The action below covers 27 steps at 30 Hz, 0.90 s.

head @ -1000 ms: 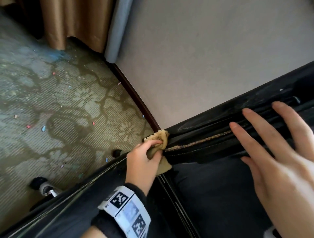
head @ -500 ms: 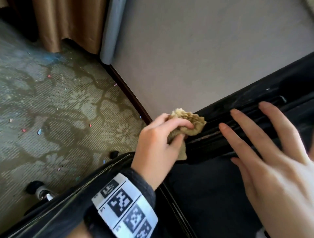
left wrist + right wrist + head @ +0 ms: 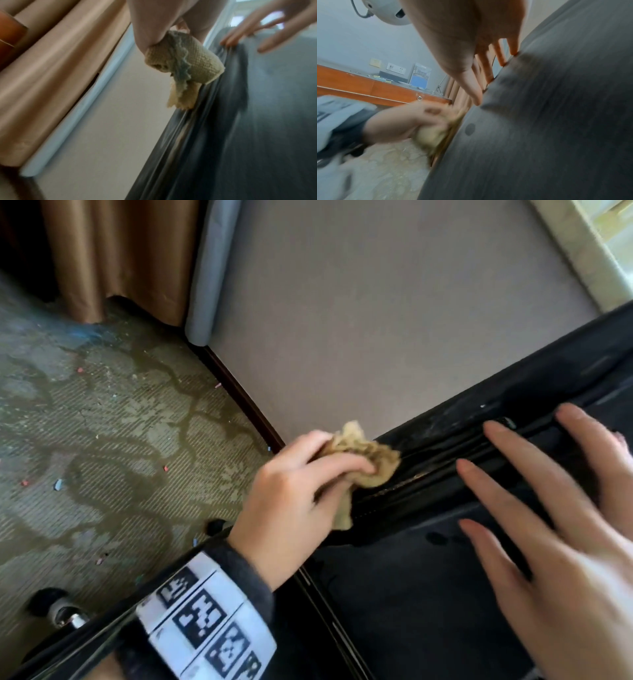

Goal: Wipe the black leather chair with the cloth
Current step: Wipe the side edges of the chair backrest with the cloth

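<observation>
The black leather chair (image 3: 428,594) fills the lower right of the head view, with a ribbed seam (image 3: 442,467) running along its top edge. My left hand (image 3: 301,494) grips a bunched tan cloth (image 3: 363,460) and presses it against that seam. The left wrist view shows the cloth (image 3: 188,65) wadded under my fingers, its loose end hanging onto the chair edge (image 3: 205,108). My right hand (image 3: 548,525) lies flat on the chair just right of the cloth, fingers spread and straight; its fingertips (image 3: 503,59) touch the upholstery (image 3: 547,121).
A grey wall (image 3: 376,320) stands close behind the chair. Patterned carpet (image 3: 102,457) with small scraps lies to the left. A chair caster (image 3: 58,609) sits at the lower left. Brown curtains (image 3: 113,258) hang at the back. A wooden desk (image 3: 376,89) shows in the right wrist view.
My left hand has slid the cloth rightward along the chair's seam, from its left corner towards my right hand. The right hand has stayed flat on the chair.
</observation>
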Each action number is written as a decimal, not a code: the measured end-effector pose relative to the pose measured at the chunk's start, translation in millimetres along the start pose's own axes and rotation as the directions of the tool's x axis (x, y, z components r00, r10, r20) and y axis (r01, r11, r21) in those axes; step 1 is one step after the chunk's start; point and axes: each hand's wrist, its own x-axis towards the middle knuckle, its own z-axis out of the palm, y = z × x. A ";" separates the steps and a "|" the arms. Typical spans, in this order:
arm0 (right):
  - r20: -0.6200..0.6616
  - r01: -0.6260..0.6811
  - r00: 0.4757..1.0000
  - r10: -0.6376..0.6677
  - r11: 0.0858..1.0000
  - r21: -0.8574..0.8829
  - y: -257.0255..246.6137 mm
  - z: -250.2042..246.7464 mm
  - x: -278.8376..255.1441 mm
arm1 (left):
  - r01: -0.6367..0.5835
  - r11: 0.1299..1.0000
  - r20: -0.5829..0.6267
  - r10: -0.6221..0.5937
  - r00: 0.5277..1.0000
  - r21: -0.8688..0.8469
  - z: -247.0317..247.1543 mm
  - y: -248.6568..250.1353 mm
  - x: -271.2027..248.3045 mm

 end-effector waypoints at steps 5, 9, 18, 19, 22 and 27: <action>-0.004 -0.014 1.000 0.014 0.999 -0.047 -1.1 3.2 1.7 | -0.103 0.993 0.075 0.107 0.991 -0.050 18.9 5.1 14.0; -0.023 -0.018 1.000 0.017 0.998 -0.060 -3.4 5.8 0.5 | -0.085 0.996 0.140 0.079 0.987 0.038 8.7 -32.4 -22.3; 0.022 0.025 0.999 -0.025 1.000 -0.008 -0.7 11.5 2.2 | -0.050 0.994 0.123 0.062 0.991 -0.093 9.6 2.8 14.8; 0.022 0.028 0.999 -0.028 1.000 0.001 0.2 11.7 1.9 | -0.047 0.993 0.105 0.058 0.993 -0.112 6.8 7.8 15.0; 0.027 0.027 0.999 -0.028 1.000 0.015 -1.6 13.0 1.7 | -0.086 0.988 0.017 0.089 0.996 -0.128 1.7 20.8 26.3; 0.032 0.016 0.999 -0.017 0.999 0.038 -1.6 11.2 1.0 | -0.143 0.985 0.080 0.150 0.985 -0.094 21.0 9.8 37.1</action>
